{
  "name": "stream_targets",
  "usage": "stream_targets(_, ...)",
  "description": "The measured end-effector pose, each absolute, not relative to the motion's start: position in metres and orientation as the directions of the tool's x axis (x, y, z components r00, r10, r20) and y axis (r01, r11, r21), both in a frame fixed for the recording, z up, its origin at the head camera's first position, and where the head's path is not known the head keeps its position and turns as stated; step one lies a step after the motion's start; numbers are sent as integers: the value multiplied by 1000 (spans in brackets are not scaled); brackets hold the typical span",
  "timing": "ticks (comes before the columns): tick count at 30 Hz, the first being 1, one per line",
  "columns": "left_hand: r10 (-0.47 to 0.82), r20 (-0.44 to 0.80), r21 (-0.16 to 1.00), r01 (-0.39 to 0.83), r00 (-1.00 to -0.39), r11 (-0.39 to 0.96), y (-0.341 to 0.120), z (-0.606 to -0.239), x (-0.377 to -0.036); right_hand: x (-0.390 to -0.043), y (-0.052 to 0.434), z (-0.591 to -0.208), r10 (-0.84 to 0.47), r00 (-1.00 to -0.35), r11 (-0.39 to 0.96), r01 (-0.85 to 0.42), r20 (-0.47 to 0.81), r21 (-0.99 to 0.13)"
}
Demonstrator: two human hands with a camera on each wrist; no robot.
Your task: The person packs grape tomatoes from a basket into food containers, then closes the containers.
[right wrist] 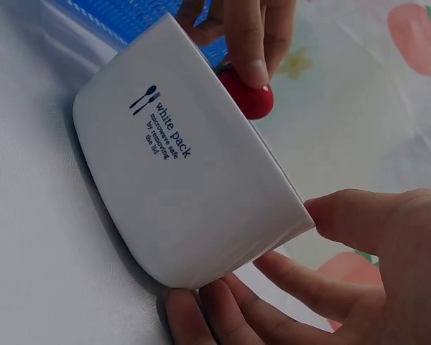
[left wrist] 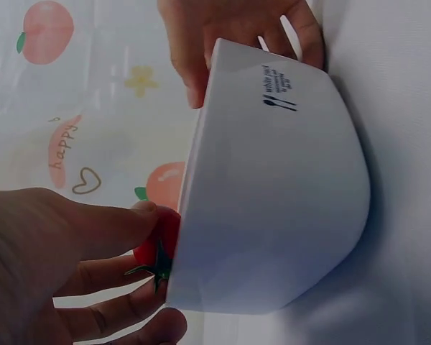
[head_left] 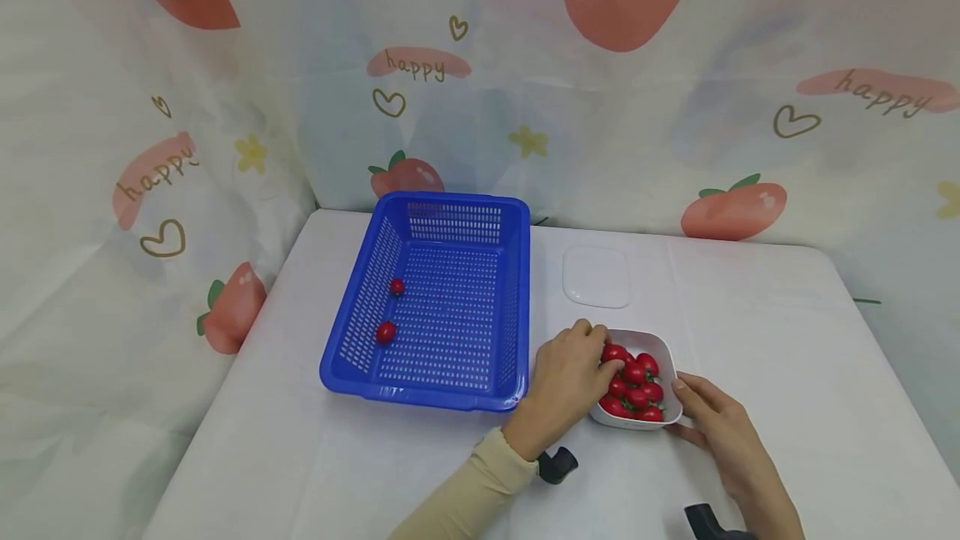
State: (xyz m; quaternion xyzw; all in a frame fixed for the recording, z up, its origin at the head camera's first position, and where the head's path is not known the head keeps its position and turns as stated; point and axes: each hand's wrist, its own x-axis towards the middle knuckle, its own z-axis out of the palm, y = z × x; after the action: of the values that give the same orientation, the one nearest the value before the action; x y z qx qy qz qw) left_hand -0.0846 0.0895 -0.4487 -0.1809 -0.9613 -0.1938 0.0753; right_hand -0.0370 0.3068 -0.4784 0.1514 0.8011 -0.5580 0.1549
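Observation:
A white plastic container (head_left: 632,423) full of small red tomatoes (head_left: 636,397) sits on the table. My left hand (head_left: 572,377) reaches over its left rim. Between thumb and fingers it pinches a cherry tomato (left wrist: 165,241) with a green stem, level with the rim; the right wrist view shows the same tomato (right wrist: 253,99) from the other side. My right hand (head_left: 716,423) holds the container's right side, thumb at the rim and fingers low against the wall. Left of the hands stands a blue plastic basket (head_left: 450,398) with two tomatoes (head_left: 386,332) on its floor.
A clear, flat lid (head_left: 597,277) lies on the white tablecloth (head_left: 765,315) behind the container. Printed fabric (head_left: 600,107) hangs behind the table and along its left side. Black wrist mounts (head_left: 558,466) stick out beneath the wrists.

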Motion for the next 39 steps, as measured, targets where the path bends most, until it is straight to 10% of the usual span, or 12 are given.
stream_targets(39,374,251,287,437,-893,853,86,-446,-73,-37,304,-480,73,-887,307,455,-456,-836)
